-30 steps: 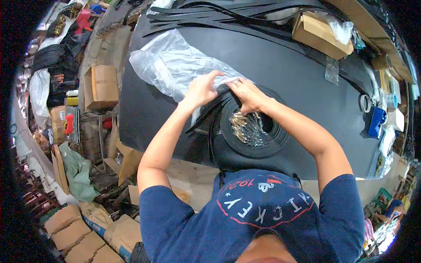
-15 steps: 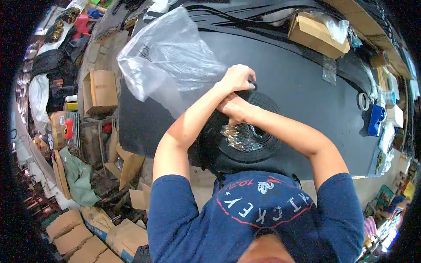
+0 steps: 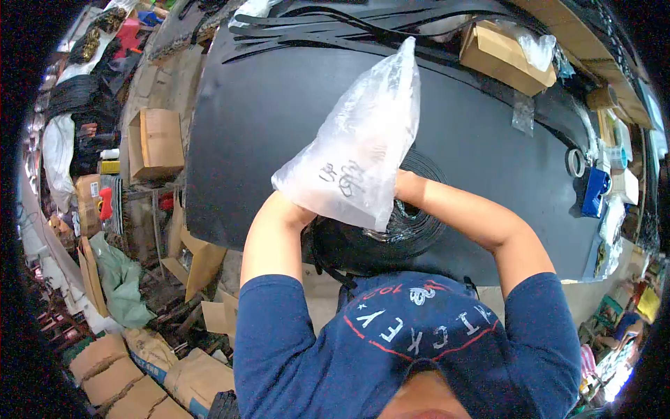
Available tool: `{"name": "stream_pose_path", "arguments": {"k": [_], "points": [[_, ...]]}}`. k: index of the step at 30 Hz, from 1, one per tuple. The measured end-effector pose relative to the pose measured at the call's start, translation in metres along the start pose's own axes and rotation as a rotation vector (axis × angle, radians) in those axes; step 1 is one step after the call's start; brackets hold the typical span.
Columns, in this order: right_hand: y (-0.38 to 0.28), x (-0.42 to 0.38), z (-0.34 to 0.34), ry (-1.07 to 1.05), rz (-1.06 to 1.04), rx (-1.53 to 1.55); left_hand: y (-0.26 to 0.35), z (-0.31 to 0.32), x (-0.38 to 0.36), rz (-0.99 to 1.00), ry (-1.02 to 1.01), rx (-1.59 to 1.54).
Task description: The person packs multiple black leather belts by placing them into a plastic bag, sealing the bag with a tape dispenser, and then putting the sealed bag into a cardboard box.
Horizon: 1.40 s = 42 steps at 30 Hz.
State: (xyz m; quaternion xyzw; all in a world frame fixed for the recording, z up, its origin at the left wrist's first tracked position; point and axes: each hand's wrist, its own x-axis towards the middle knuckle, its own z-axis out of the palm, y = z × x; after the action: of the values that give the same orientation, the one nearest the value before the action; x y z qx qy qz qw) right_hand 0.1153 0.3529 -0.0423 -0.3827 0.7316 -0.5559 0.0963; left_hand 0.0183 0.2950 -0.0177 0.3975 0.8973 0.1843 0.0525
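A translucent plastic bag [image 3: 356,140] with handwritten marks stands upright in front of me, its tip pointing away. My left hand [image 3: 300,211] goes under the bag from the left, so its fingers are hidden. From the right, my right hand [image 3: 406,185] reaches behind the bag's edge; only the wrist side shows. Beneath them a flat coil of black strip [image 3: 426,230] rests near the table's front edge, with a shiny patch in its middle. The bag covers much of the coil.
Long black strips [image 3: 300,31] lie across the back of the black table [image 3: 251,140]. A cardboard box [image 3: 499,59] sits at the back right. A tape roll [image 3: 576,163] and a blue dispenser [image 3: 597,190] are by the right edge. Cardboard boxes [image 3: 159,143] stand left.
The bag has swung from the left to the middle and now covers my hands and part of the coil. My left hand has come back left from above my right wrist.
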Motion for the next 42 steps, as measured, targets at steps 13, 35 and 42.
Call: {"name": "stream_pose_path", "arguments": {"k": [13, 35, 42], "points": [[0.022, -0.048, -0.025, 0.253, 0.149, -0.326, 0.048, 0.005, -0.035, 0.076, 0.026, -0.134], [0.046, -0.018, -0.072, 0.076, 0.163, -0.510, -0.154, -0.095, -0.142, -0.408, 0.689, -0.116], [0.058, -0.019, -0.071, 0.109, 0.165, -0.581, -0.042, -0.043, -0.197, -0.457, 0.107, -0.603]]}}
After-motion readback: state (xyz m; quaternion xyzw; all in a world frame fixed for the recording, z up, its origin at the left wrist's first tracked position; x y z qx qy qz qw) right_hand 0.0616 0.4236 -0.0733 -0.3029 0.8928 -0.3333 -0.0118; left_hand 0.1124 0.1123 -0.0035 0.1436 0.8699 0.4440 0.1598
